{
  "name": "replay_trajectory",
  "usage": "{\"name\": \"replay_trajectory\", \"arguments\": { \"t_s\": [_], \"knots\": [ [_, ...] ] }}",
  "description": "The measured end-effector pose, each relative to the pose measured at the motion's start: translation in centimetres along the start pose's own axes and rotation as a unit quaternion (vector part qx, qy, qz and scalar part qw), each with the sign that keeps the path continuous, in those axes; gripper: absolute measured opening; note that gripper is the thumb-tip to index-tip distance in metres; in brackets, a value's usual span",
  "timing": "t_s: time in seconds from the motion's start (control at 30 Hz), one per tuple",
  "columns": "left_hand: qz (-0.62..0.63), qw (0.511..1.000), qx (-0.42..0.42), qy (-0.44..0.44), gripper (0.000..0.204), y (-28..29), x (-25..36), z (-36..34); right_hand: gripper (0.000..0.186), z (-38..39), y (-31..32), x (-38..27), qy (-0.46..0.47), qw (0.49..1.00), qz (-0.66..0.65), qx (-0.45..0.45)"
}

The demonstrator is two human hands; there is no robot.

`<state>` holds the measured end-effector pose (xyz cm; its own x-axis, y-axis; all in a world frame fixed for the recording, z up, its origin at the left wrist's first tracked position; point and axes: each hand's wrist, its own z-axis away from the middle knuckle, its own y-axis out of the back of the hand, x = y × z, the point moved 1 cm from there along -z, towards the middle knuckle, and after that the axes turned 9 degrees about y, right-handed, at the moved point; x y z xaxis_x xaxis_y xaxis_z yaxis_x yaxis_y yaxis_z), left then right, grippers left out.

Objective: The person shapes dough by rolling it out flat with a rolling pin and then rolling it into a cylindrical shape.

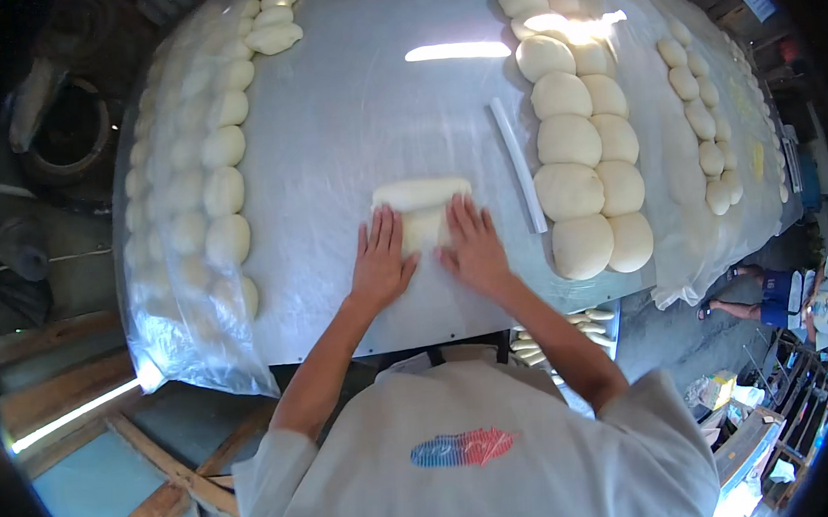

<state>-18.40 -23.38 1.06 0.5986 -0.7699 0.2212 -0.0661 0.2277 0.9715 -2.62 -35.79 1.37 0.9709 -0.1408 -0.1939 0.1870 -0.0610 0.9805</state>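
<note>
A piece of dough (422,194) lies on the metal tabletop (350,103), its far edge curled into a thick roll and its near part flat. My left hand (380,266) rests on its left side, fingers stretched forward and touching the roll. On the other side, my right hand (476,253) lies flat with its fingertips at the roll's right end. Both thumbs point inward over the flat part. To the right of my right hand lies a thin pale rod (519,167), which neither hand touches.
Two columns of round dough balls (572,191) stand right of the rod. More dough balls (228,240) line the left, partly under clear plastic sheeting (190,312). Plastic also covers dough at the far right. A tray of dough pieces (594,328) sits below the table edge. Another person (791,297) is at right.
</note>
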Motion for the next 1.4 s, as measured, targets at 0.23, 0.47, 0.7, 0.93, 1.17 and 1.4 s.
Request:
{"name": "replay_trajectory", "arguments": {
  "t_s": [0.23,0.47,0.7,0.93,1.17,1.4],
  "knots": [
    [0.113,0.933,-0.33,0.091,0.067,8.5,1.1,-1.8,0.067,-2.3,7.2,0.9,-0.082,0.937,-0.205,-0.271],
    [-0.016,0.999,0.035,0.03,0.088,-0.9,0.3,2.8,0.09,2.1,-0.3,-1.5,0.007,0.992,-0.108,0.069],
    [-0.088,0.995,-0.043,-0.007,0.09,5.0,1.6,5.7,0.072,6.5,1.7,-0.9,0.029,0.993,-0.111,0.0],
    [0.076,0.994,-0.072,0.034,0.08,7.0,-0.5,1.4,0.063,0.8,3.9,0.7,-0.038,0.951,-0.273,0.138],
    [-0.042,0.991,-0.129,-0.01,0.087,7.1,2.0,5.6,0.065,7.2,2.0,-1.4,0.092,0.991,-0.087,0.053],
    [0.034,0.995,-0.068,-0.067,0.065,4.0,0.4,2.0,0.063,1.5,3.0,-1.3,0.079,0.986,-0.134,-0.066]
  ]
}}
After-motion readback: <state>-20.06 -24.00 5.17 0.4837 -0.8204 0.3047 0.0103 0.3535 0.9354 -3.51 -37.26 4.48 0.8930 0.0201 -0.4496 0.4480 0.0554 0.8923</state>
